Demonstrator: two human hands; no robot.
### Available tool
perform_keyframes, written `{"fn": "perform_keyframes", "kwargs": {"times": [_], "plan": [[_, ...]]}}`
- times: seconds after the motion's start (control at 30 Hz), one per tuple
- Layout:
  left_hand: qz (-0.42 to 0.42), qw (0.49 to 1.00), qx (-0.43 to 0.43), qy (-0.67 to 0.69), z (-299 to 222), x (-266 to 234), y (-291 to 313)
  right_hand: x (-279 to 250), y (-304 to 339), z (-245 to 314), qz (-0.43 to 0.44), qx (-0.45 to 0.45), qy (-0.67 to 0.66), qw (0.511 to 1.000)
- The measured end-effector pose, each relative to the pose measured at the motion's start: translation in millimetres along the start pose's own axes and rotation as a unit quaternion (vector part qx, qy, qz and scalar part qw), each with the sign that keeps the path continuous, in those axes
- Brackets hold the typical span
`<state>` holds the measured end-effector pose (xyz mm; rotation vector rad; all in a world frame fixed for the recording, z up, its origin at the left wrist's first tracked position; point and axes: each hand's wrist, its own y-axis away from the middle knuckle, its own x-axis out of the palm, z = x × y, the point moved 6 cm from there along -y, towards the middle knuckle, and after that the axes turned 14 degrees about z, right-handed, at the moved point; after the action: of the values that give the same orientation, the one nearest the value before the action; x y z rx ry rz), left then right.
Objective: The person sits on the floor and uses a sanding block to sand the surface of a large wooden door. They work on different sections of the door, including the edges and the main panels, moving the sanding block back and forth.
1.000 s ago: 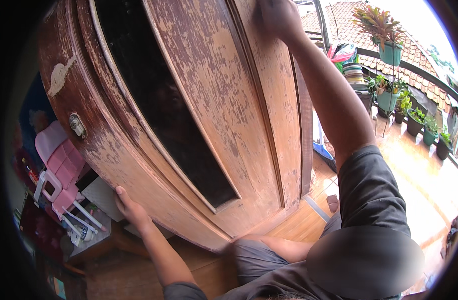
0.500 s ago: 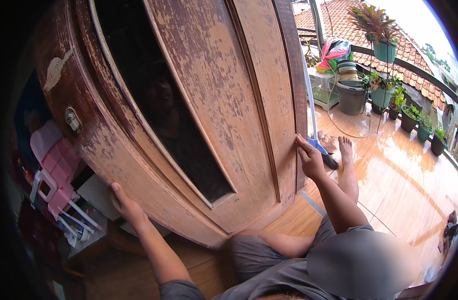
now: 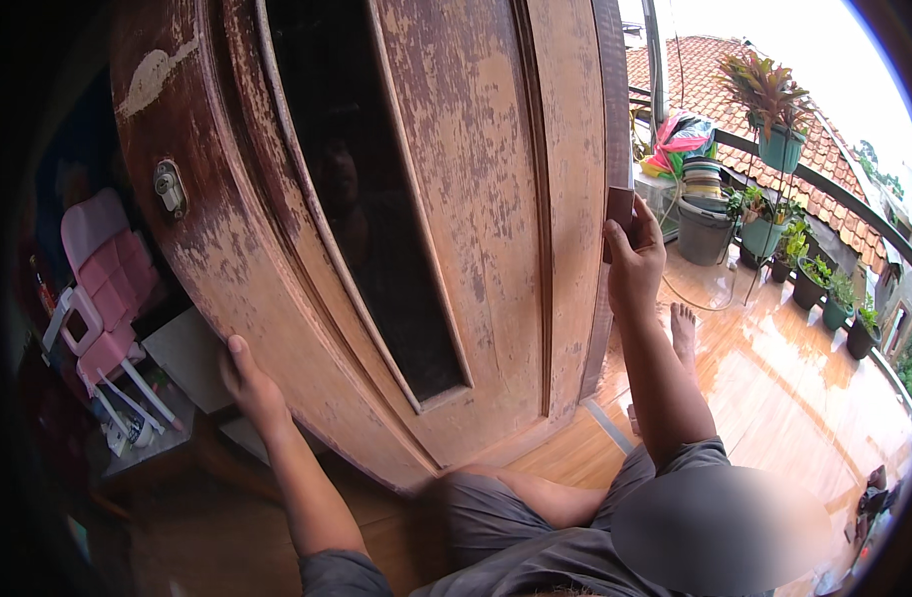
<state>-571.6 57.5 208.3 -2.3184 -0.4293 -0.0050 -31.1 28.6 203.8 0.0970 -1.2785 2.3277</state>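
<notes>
A wooden door (image 3: 486, 199) with patchy, worn brown finish stands open before me, with a tall dark glass panel (image 3: 352, 219) and a metal lock (image 3: 170, 187). At its lower left edge my left hand (image 3: 254, 383) grips the door, thumb showing and the other fingers partly hidden behind it. My right hand (image 3: 637, 264) is up at the door's right edge. Pinched in it is a flat, dark brown rectangular piece of sandpaper (image 3: 619, 211), held against or very close to the wood; exact contact cannot be told.
On the left, a pink child's chair (image 3: 106, 269) stands in the dark room. To the right are a grey bucket (image 3: 703, 231), several potted plants (image 3: 812, 284) and a railing (image 3: 824, 179) along the tiled terrace (image 3: 774, 368). My crossed legs rest close to the door's bottom.
My right hand has moved up along the door's right edge, and the brown sandpaper now shows in its fingers. My left hand stays on the left edge. The view has shifted slightly.
</notes>
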Motion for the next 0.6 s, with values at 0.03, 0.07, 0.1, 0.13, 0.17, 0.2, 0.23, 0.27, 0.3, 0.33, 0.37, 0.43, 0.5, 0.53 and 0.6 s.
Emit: {"fn": "perform_keyframes", "kwargs": {"times": [0.03,0.07,0.1,0.13,0.17,0.2,0.23,0.27,0.3,0.33,0.37,0.43,0.5,0.53,0.6], "plan": [[-0.007,1.0,-0.008,-0.006,1.2,-0.7,0.4,13.9,-15.2,13.7,-0.006,-0.009,0.02,1.0],[-0.015,1.0,-0.014,-0.011,2.3,-1.5,0.7,29.2,-30.8,28.6,0.006,-0.032,0.042,0.999],[-0.026,0.999,-0.021,-0.016,3.6,-2.8,1.2,42.3,-44.5,38.8,0.005,-0.022,0.065,0.998],[-0.017,1.0,-0.013,-0.012,3.4,-1.8,0.7,57.0,-57.3,56.0,0.018,-0.07,0.131,0.989],[-0.011,1.0,-0.005,-0.008,3.3,-1.4,0.2,69.1,-69.7,67.2,0.016,-0.075,0.196,0.978],[-0.01,1.0,0.006,-0.005,2.8,-1.6,-0.1,81.0,-78.6,81.3,-0.003,-0.125,0.255,0.959],[-0.005,1.0,0.004,-0.009,3.6,-1.4,-0.4,91.0,-89.1,87.1,-0.006,-0.123,0.271,0.955],[-0.004,1.0,0.005,-0.013,4.0,-1.8,-0.6,100.8,-98.5,92.4,-0.005,-0.132,0.286,0.949],[-0.01,1.0,0.006,-0.018,4.4,-3.1,-0.7,110.6,-104.7,99.7,-0.006,-0.169,0.298,0.939],[0.0,1.0,0.01,-0.016,4.7,-2.4,-1.1,116.4,-111.2,101.5,-0.028,-0.152,0.325,0.933],[0.004,1.0,0.013,-0.015,5.1,-2.4,-1.3,122.1,-115.3,105.9,-0.05,-0.163,0.349,0.921],[0.005,1.0,0.014,-0.019,6.2,-2.9,-1.3,133.0,-123.2,117.4,-0.073,-0.205,0.394,0.893],[-0.004,0.999,0.015,-0.029,6.9,-4.4,-0.4,143.7,-134.0,133.1,-0.076,-0.266,0.433,0.858],[0.002,1.0,0.013,-0.025,7.7,-3.9,-0.4,144.8,-146.3,140.1,-0.091,-0.262,0.425,0.862],[0.001,1.0,0.013,-0.013,9.2,-4.0,-0.2,148.1,-176.0,157.0,-0.123,-0.254,0.41,0.867]]}}
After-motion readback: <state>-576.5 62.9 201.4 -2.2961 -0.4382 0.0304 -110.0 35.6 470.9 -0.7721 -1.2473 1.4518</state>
